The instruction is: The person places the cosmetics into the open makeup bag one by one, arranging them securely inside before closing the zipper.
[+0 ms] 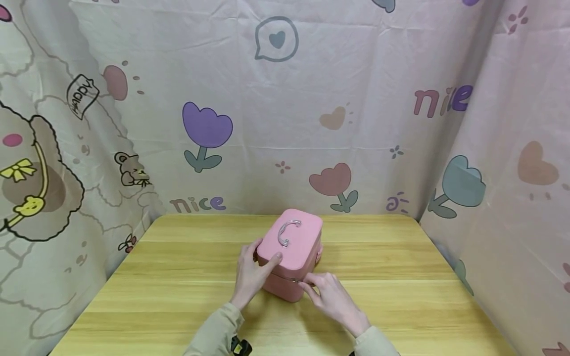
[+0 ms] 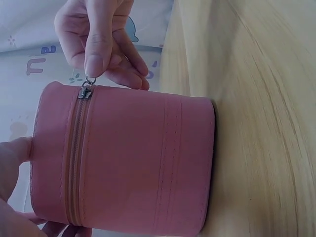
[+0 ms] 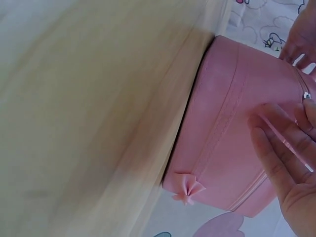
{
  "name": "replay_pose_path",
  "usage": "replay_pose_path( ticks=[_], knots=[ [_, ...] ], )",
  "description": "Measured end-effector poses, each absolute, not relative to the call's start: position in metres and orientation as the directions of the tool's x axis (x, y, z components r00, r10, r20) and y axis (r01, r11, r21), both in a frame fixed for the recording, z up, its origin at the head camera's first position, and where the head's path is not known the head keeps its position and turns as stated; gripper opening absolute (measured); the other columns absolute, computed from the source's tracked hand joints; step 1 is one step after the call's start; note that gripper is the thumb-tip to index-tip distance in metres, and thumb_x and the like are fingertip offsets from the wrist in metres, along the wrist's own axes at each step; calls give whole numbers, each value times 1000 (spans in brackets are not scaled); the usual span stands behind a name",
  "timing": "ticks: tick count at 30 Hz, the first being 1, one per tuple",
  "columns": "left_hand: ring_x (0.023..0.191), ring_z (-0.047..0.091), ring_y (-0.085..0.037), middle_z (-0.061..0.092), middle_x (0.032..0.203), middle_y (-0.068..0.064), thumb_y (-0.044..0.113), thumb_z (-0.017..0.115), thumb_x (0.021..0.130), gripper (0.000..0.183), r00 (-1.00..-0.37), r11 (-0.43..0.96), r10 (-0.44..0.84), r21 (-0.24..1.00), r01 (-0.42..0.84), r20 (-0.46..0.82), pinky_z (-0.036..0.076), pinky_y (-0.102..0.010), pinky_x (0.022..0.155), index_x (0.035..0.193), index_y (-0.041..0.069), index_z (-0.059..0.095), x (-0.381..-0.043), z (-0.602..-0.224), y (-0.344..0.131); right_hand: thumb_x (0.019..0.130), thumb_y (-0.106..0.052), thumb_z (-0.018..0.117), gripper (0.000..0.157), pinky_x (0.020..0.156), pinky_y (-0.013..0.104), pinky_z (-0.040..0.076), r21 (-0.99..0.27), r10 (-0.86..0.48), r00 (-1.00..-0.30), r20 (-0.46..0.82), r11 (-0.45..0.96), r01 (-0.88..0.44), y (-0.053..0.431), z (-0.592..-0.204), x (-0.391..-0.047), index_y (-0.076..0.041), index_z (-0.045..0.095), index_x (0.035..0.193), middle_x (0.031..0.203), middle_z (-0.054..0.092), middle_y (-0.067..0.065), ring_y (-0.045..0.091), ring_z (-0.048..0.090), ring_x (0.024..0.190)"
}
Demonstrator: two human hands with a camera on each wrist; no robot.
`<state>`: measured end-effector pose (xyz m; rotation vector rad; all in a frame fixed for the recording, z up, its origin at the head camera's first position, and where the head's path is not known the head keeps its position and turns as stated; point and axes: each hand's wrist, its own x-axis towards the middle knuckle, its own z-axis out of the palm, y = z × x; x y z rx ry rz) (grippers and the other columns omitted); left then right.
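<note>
A pink cosmetic case (image 1: 297,247) stands upright on the table, with a silver curved handle (image 1: 282,236) on its lid. My left hand (image 1: 251,273) grips the lid at the near left corner, thumb on top and fingers down the side. At the near right corner my right hand (image 1: 333,298) pinches the ring of the zipper pull (image 2: 86,92) between thumb and forefinger. The zipper (image 2: 75,158) runs around the case just under the lid, and its teeth look closed along the near face. A small pink bow (image 3: 187,187) sits low on the case's side in the right wrist view.
The light wooden table (image 1: 178,291) carries the case near its middle. Behind it and along both sides hangs a pale curtain (image 1: 267,99) printed with tulips, hearts and cartoon animals. Beige sleeves (image 1: 218,330) cover both forearms, and a dark wrist device (image 1: 241,345) shows below the left cuff.
</note>
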<state>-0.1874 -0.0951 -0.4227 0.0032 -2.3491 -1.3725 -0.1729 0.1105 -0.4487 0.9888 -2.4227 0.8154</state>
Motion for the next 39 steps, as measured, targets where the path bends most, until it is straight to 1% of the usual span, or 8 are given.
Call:
replay_pose_path(
  ticks=[5,10,16,19,24,34,37,39],
  knots=[
    [88,50,-16,51,98,-7,45,74,66,74,-916,491,-200,845,213,347,44,-35,80,125,7,50,-186,-421,-95,87,-21,57,12,42,3,26,-344,-514,-657,552,578,-740,112,-446,-174,-17,61,76,57,53,-13,-9,33,48],
    [90,49,-16,50,100,-7,42,74,66,74,-927,479,-187,854,204,326,44,-34,82,125,7,49,-186,-420,-94,86,-19,57,8,43,2,26,-324,-523,-639,564,571,-754,120,-446,-177,-17,59,78,56,46,-16,-9,33,49],
    [89,48,-18,49,99,-8,40,75,67,74,-931,466,-176,861,206,318,43,-35,81,126,6,48,-186,-419,-94,84,-16,60,19,40,7,26,-353,-464,-678,570,606,-712,134,-447,-188,-17,51,67,56,42,-16,-9,30,48],
    [89,48,-18,50,99,-8,40,75,67,73,-932,471,-171,857,208,320,43,-36,81,126,6,48,-186,-419,-95,84,-16,60,20,40,10,28,-390,-448,-705,550,608,-691,137,-447,-193,-18,50,66,57,44,-14,-8,33,49],
    [97,50,-21,49,107,-12,38,74,68,74,-940,445,-117,864,238,319,45,-38,87,127,3,46,-190,-420,-100,85,-18,59,15,43,10,35,-443,-469,-716,517,569,-693,138,-448,-193,-16,56,70,62,58,-9,-7,40,51],
    [114,49,-31,48,125,-20,22,71,75,65,-969,200,16,949,245,246,39,-42,100,128,-1,41,-209,-420,-116,85,-17,59,10,51,6,34,-369,-537,-613,579,498,-785,126,-450,-184,-14,57,76,62,52,-11,-6,37,55],
    [113,49,-29,49,124,-16,27,71,75,65,-973,229,-19,948,220,231,39,-41,100,127,1,42,-208,-418,-114,85,-19,58,9,51,7,35,-367,-531,-621,576,511,-777,123,-451,-182,-15,59,77,65,54,-14,-7,39,56],
    [108,51,-26,50,121,-14,31,71,74,64,-969,293,-65,933,210,239,42,-40,96,125,3,44,-204,-417,-111,85,-18,59,8,54,9,41,-376,-526,-629,572,513,-771,122,-451,-181,-15,60,78,68,59,-12,-7,46,59]
  ],
)
